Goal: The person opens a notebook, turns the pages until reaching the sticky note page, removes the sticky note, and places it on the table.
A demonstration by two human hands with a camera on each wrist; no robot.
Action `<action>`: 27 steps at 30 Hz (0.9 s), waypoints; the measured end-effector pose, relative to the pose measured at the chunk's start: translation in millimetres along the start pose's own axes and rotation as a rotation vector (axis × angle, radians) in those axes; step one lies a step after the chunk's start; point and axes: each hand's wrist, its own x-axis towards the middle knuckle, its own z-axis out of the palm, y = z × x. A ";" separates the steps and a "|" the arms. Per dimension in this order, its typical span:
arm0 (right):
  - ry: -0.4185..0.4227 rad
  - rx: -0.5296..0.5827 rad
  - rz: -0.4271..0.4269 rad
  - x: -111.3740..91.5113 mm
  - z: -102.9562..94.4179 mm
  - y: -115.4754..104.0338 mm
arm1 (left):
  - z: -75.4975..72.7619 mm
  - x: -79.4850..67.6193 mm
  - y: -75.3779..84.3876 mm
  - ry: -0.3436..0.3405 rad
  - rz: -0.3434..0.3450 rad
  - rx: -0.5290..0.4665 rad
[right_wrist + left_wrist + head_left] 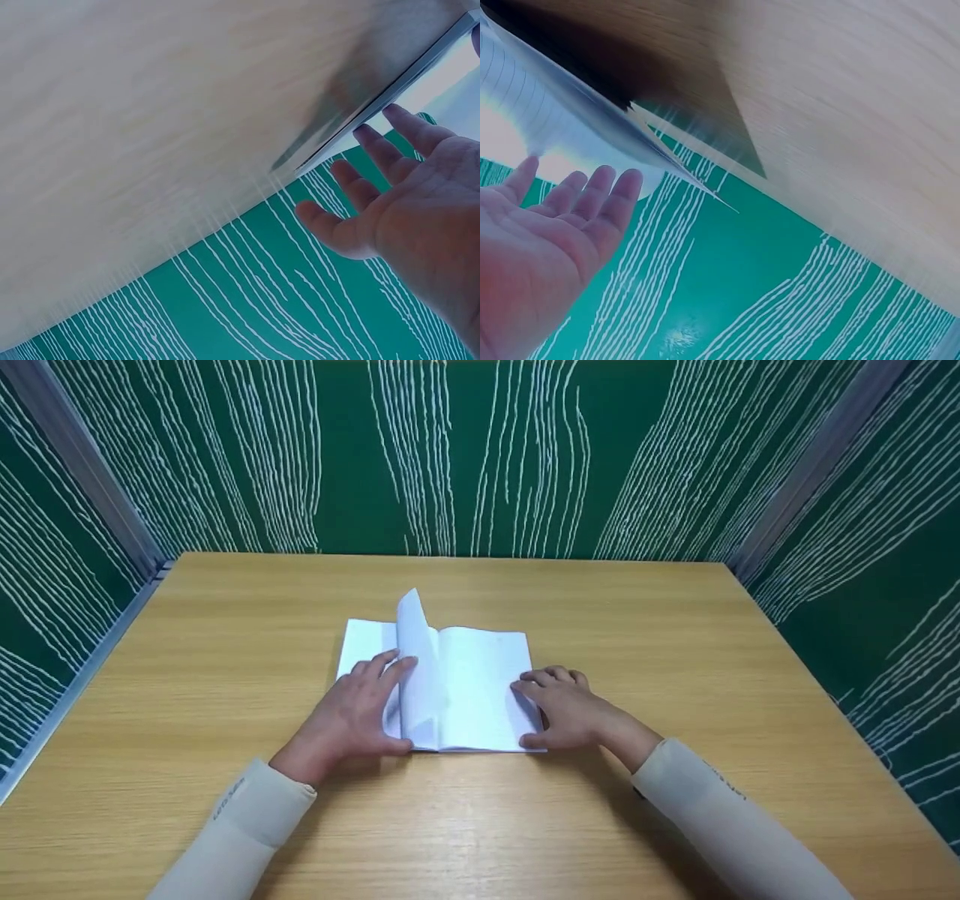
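Observation:
An open notebook (484, 690) with white ruled pages lies on the wooden table. One page (420, 675) stands raised and bowed near the spine, curving over the left side. My left hand (352, 716) is at that page, fingertips against its outer face and thumb by its bottom edge. In the left wrist view, the fingers (622, 196) are spread and loosely bent beside the lined sheet. My right hand (566, 705) rests at the notebook's right edge, with some fingertips and the thumb on the right page. The right wrist view shows its fingers (382, 154) apart and relaxed.
The wooden table (637, 622) extends around the notebook on all sides. Green panels (480, 457) with white wavy lines stand behind the table and along both sides. Grey posts (817, 465) mark the back corners.

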 end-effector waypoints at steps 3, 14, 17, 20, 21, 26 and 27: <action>-0.003 -0.003 0.001 0.2 0.2 0.1 | -0.9 -1.2 -1.4 0.020 0.001 -0.006; 0.001 0.025 -0.024 -1.0 0.1 2.5 | -8.7 -1.5 -6.1 0.064 0.024 0.011; -0.003 0.017 -0.021 -0.7 -0.7 2.2 | -9.5 -2.7 -8.6 0.062 0.018 0.015; -0.015 0.005 -0.019 -0.8 -1.1 1.9 | -11.2 -4.5 -10.9 0.054 0.005 0.027; -0.020 0.001 -0.017 -0.9 -1.2 1.7 | -12.0 -5.0 -11.7 0.053 0.001 0.033; -0.047 -0.018 -0.006 -1.7 -1.3 1.0 | -15.9 -8.3 -16.4 0.044 -0.020 0.042; -0.050 -0.020 -0.005 -1.7 -1.3 1.0 | -16.6 -9.0 -17.7 0.042 -0.027 0.038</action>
